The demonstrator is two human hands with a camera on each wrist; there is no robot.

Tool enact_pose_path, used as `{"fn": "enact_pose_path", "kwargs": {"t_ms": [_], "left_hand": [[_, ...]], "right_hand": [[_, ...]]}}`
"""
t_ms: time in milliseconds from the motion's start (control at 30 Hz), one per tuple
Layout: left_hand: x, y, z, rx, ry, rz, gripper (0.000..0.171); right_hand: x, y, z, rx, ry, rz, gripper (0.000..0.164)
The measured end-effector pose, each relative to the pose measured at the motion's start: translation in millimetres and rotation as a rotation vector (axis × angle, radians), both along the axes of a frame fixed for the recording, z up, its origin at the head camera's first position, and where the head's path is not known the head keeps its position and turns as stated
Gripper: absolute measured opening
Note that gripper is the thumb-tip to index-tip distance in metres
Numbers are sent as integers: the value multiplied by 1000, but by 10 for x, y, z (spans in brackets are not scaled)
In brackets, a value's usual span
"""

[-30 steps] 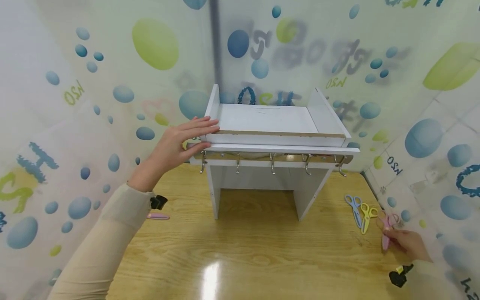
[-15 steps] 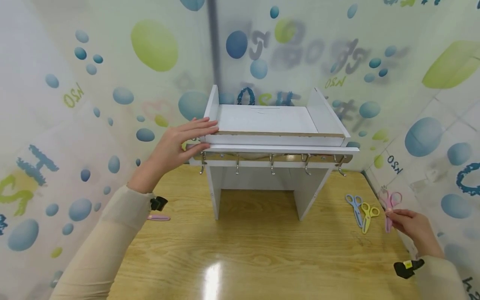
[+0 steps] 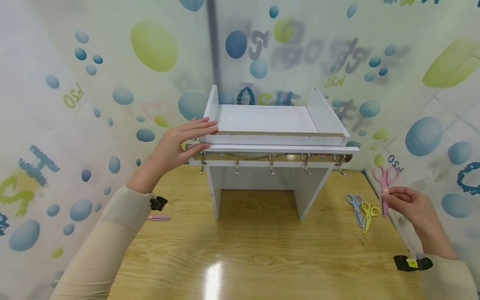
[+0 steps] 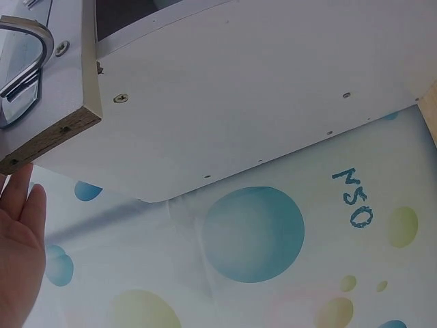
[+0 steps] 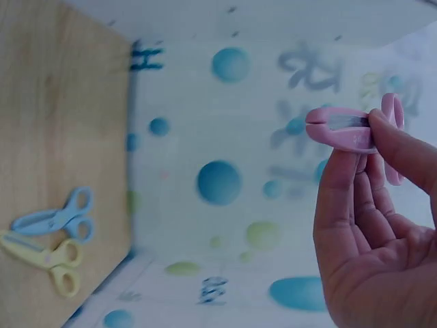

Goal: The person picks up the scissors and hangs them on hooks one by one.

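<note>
In the head view, my right hand pinches a pair of pink scissors near the pivot. The handle loops point up and the blades down, raised at the table's right edge. The right wrist view shows thumb and fingertips on the pink scissors, blade end toward the left. My left hand rests with extended fingers on the left end of a white shelf rack, thumb at the front rail. Several metal hooks hang from that rail. In the left wrist view, the fingers touch the underside of the rail's end.
Blue scissors and yellow scissors lie side by side on the wooden table, right of the rack. A pinkish object lies partly behind the left sleeve. Patterned walls stand close behind and at both sides.
My right hand has lifted the pink scissors up from beside the yellow pair, moving them farther back and higher. The left hand stays at the rack's left end.
</note>
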State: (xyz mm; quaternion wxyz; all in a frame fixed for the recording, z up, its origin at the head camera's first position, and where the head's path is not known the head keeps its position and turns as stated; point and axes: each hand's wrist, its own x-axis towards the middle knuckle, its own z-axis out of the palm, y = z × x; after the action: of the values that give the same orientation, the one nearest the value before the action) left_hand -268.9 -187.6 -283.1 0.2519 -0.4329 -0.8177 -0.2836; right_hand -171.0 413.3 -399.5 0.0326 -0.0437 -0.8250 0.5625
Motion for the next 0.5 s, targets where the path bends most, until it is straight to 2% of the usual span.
{"fn": "enact_pose_path", "kwargs": {"t_ms": [133, 300, 400, 467, 500], "left_hand": [[-9, 6, -3, -2, 6, -2, 50], [-21, 7, -21, -2, 9, -13, 50], [-24, 2, -23, 1, 7, -14, 50], [-23, 0, -22, 3, 4, -9, 50], [-22, -2, -20, 3, 3, -6, 50]], "right_hand": [[96, -197, 205, -49, 88, 70, 16], [220, -483, 380, -126, 225, 161, 22], [263, -661, 462, -73, 317, 211, 23], [273, -766, 494, -5, 358, 237, 23], [270, -810, 494, -7, 371, 262, 23]]}}
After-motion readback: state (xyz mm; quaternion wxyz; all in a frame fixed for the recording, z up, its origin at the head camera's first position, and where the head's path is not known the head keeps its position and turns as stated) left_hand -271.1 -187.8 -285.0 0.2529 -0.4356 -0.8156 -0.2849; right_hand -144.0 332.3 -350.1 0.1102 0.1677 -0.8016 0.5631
